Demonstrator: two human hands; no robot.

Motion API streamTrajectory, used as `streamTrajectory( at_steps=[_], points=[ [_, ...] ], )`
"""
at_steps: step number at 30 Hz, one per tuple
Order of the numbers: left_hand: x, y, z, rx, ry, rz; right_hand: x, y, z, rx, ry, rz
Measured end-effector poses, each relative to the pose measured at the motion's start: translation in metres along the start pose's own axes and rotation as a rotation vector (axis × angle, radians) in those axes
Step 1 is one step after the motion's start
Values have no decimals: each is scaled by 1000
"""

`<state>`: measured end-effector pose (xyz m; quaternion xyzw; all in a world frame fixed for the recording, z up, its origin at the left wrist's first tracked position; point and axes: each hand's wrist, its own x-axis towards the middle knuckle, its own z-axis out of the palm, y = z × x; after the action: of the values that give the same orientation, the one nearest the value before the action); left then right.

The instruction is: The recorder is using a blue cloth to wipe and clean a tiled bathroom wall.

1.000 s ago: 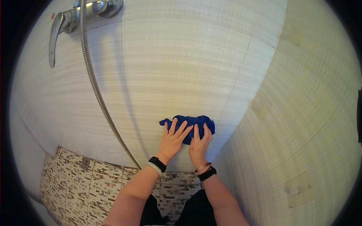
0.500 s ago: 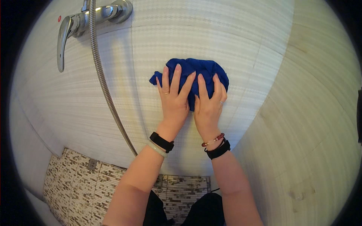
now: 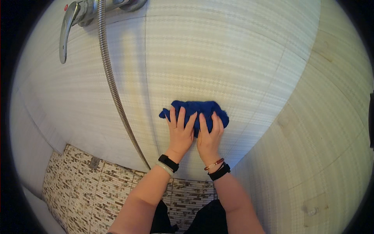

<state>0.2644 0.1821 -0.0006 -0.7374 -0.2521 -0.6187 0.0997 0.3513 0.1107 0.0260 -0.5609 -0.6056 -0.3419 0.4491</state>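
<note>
A bunched dark blue cloth (image 3: 200,107) lies pressed against the pale tiled wall (image 3: 210,58). My left hand (image 3: 180,130) rests on its left part, fingers slightly spread and bent into the fabric. On the right part, my right hand (image 3: 209,136) grips the cloth the same way, with the two thumbs close together at its lower edge. Folds of the cloth stick out past the fingers on both sides. Black bands circle both wrists, along with a pale bangle on the left and a beaded bracelet on the right.
A chrome mixer tap (image 3: 74,23) is fixed at the upper left. Its metal shower hose (image 3: 113,84) hangs down left of my hands. Another tiled wall (image 3: 311,148) meets this one at the right. Below is a mosaic-patterned floor (image 3: 78,187) with a small drain (image 3: 94,162).
Both hands have slid down the wall together with the blue cloth. The tap and wall sit higher in view, so my head has tilted down somewhat.
</note>
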Motion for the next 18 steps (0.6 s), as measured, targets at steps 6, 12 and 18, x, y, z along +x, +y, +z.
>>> streamTrajectory(
  at_steps=[6,12,18],
  points=[
    [-60,-16,-1,2,-208,-156,-50,-1,22,49,-163,41],
    [-37,6,-32,-56,-207,-272,-38,-17,12,142,-219,54],
    [49,3,-48,-111,31,-175,37,-29,2,103,-123,2]
  ],
)
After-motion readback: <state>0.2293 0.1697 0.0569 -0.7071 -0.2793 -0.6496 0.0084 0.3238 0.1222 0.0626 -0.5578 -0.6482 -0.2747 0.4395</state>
